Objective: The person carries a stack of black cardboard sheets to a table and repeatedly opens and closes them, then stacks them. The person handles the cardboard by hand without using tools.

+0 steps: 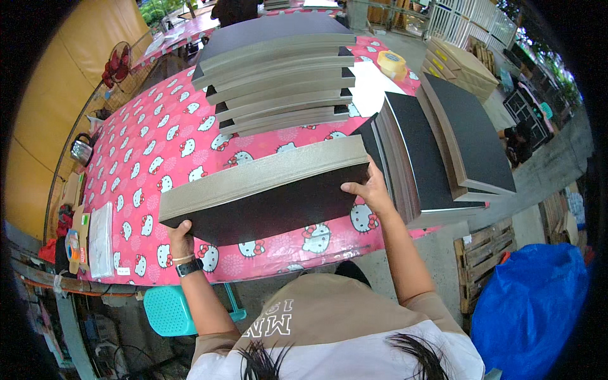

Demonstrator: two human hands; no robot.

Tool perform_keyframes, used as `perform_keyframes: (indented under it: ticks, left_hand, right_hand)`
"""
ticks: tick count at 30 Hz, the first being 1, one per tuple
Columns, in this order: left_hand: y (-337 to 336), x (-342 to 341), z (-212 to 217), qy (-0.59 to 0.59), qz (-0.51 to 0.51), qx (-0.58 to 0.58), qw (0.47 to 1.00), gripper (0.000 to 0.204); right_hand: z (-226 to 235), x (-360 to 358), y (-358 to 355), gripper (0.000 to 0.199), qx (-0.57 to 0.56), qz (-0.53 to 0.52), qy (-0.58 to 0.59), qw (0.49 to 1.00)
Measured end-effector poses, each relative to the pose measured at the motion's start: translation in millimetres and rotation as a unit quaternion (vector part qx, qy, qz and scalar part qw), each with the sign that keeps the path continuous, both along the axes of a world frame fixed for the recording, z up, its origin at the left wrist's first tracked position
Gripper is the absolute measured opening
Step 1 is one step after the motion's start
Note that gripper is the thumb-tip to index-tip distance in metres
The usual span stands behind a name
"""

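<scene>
I hold a thick stack of black-faced cardboard sheets (266, 196) on edge above the near side of a table with a pink patterned cloth (145, 152). My left hand (180, 239) grips the stack's lower left corner; a watch sits on that wrist. Up at the stack's right end, my right hand (370, 189) clasps the edge. The grey cut edges of the sheets face up.
A tall staggered pile of the same sheets (278, 76) stands at the table's middle. More piles (437, 145) lie at the right, tan ones (462, 66) behind. A tape roll (391, 62), turquoise stool (170, 310), blue bag (525, 304), wooden pallet (484, 253), fan (117, 63) surround.
</scene>
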State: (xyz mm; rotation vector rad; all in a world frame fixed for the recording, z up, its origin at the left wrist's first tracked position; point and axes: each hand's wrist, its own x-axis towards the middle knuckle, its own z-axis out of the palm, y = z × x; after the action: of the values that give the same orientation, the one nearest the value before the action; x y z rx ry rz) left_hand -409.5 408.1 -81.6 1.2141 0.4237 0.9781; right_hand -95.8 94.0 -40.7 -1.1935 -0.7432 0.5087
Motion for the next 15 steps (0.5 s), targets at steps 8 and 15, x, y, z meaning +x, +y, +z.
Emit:
perform_keyframes:
  ticks: [8,15]
  left_hand:
    - [22.2,-8.1,18.3,-0.008,0.029,0.052,0.998,0.076]
    - [-2.3,-6.4,1.6,0.030,0.141,-0.019,0.989,0.057]
  right_hand:
    - [7.9,13.7,17.8,0.091,-0.069,-0.004,-0.136,0.988]
    - [-5.3,-8.4,16.9,0.071,-0.044,-0.026,-0.082,0.995]
